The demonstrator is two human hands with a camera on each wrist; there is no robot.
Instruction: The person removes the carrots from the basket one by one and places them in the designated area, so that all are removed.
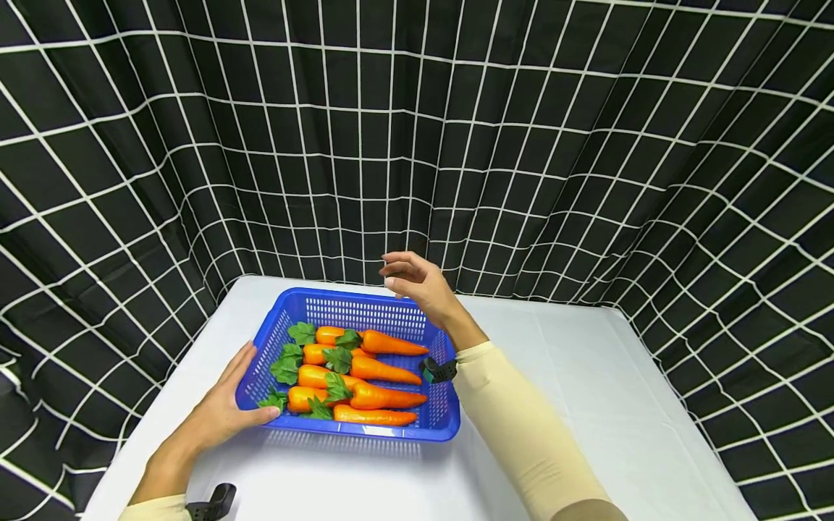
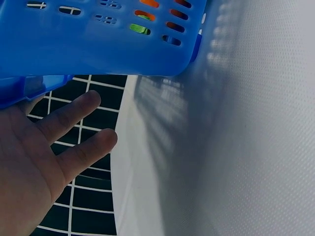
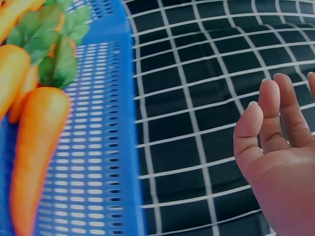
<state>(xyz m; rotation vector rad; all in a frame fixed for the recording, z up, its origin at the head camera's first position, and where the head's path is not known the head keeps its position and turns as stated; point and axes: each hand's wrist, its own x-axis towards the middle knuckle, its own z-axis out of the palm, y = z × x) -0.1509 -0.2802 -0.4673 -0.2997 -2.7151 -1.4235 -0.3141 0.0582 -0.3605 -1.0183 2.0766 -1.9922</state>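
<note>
Left hand (image 1: 218, 412): flat, fingers straight, laid against the near-left corner of the basket (image 1: 276, 304); thumb lies along the front rim near that corner. Nothing clasped; the hand only touches the plastic. Left wrist view confirms: palm (image 2: 24, 167) under and beside the blue wall (image 2: 98, 44), fingers spread and relaxed, orange and green visible through the wall slots.

Right hand (image 1: 420, 286): raised above the far-right corner of the basket, fingers loosely bent, holding nothing, not touching the rim. Right wrist view: fingers (image 3: 275, 118) nearly straight, set against the checked backdrop, basket wall (image 3: 123, 123) to their left and apart from them.

Basket: blue, slotted, rectangular, resting on the table (image 1: 586, 391), left of centre, long side roughly toward the person.

Contents: carrots (image 1: 365, 373), orange with green leaf tops, lying flat in a loose stack, tips pointing right, leaves (image 1: 287, 365) to the left. At least five; exact count uncertain where they overlap. In the right wrist view one carrot (image 3: 34, 147) lies on the slotted floor with leaves (image 3: 54, 44) above it.

Table: white cloth, basket's shadow falls on it in front.

Backdrop (image 1: 586, 145): black curtain with white grid, hanging behind and to both sides.

Both forearms in cream sleeves (image 1: 521, 427); a dark strap clip (image 1: 438, 370) at the right wrist, another (image 1: 211, 503) at the left
</note>
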